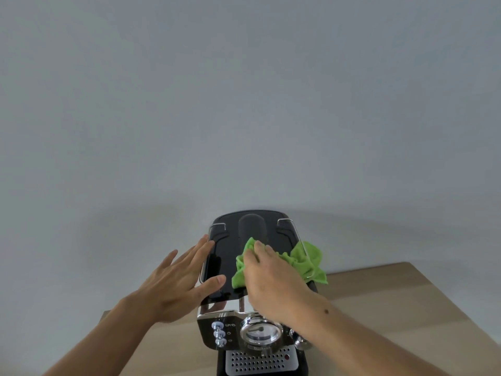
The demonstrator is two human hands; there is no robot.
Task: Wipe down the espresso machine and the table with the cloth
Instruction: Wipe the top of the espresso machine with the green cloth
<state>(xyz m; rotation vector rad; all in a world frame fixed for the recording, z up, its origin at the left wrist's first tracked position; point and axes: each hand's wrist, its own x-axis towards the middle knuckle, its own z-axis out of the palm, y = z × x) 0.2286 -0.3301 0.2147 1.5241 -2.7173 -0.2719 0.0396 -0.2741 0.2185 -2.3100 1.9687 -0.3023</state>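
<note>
Left hand [179,283] spread wide and flat, empty, fingers laid along the 9 o'clock edge of the machine [244,256], thumb resting on the glossy black top. Right hand [271,278] curled over a green cloth [303,260], pressing it down on the top plate toward 3 o'clock; loose folds of the cloth spilling out past the hand and over the chrome rail at the 3 o'clock edge.

Step in hand, by the look of it: wiping the top of the machine, with the left hand steadying the body against the push. Machine standing at the 6 o'clock part of the view, on the bench [406,308], back close to the wall [244,104]. Front panel with its gauge [260,333], buttons [219,333] and drip grille [261,362] showing below the wrists.

Probably early in the task: front, sides and bench apparently not yet reached. Next move likely a sweep of the cloth from 3 o'clock toward 9 o'clock across the bare black half, calling for the left hand to lift or shift clear, and for firm, even pressure without shoving the machine toward the wall. Then down over the panel, taking care around the buttons and the knob at 3 o'clock.
</note>
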